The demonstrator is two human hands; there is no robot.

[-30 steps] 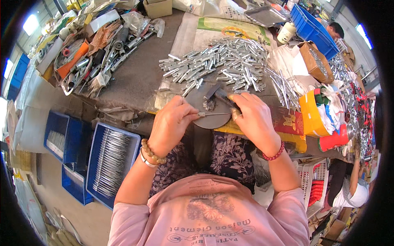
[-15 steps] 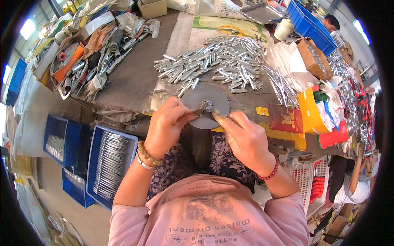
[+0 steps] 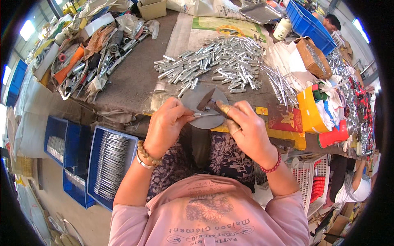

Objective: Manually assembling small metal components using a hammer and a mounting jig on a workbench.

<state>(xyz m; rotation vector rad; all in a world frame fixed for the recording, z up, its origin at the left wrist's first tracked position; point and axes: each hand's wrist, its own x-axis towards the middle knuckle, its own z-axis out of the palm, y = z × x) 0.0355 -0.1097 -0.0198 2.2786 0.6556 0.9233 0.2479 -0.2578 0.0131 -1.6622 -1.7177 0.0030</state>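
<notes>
Desk (image 3: pixel 135 57): worn brown top, its near edge in front of the person.
Shirt (image 3: pixel 209 207): pink, above dark floral trousers (image 3: pixel 232 160).
Left hand (image 3: pixel 169 119): grip pinching the left end of a thin silver rod (image 3: pixel 210 115) between thumb and fingers.
Right hand (image 3: pixel 243 128): grip wrapped round a hammer (image 3: pixel 206 99), the handle mostly hidden by the fingers.
Rod: lies crosswise above the plate (image 3: pixel 190 98), on the near side of the hammer's head; whether it touches the plate, I cannot tell.
Plate: round, grey, at the near edge of the desk.
Left, low down: blue tray (image 3: pixel 134 143) of silver rods.
Right, low down: white basket (image 3: pixel 298 180) with red parts (image 3: pixel 317 189).
Right, on top: red packet (image 3: pixel 284 119), then a yellow box (image 3: pixel 308 110) stuffed with cloths, a red bottle (image 3: pixel 331 137) tipped beside it.
Tubes (image 3: pixel 230 57): loose silver pile beyond the plate, with thin spokes (image 3: pixel 282 87) fanned to its right.
Heap (image 3: pixel 98 57): tools and scraps, far left.
Back: cardboard box (image 3: pixel 152 10), metal pan (image 3: pixel 260 14), white bottle (image 3: pixel 282 30), blue crate (image 3: pixel 311 29), and a co-worker (image 3: pixel 331 23) past it.
</notes>
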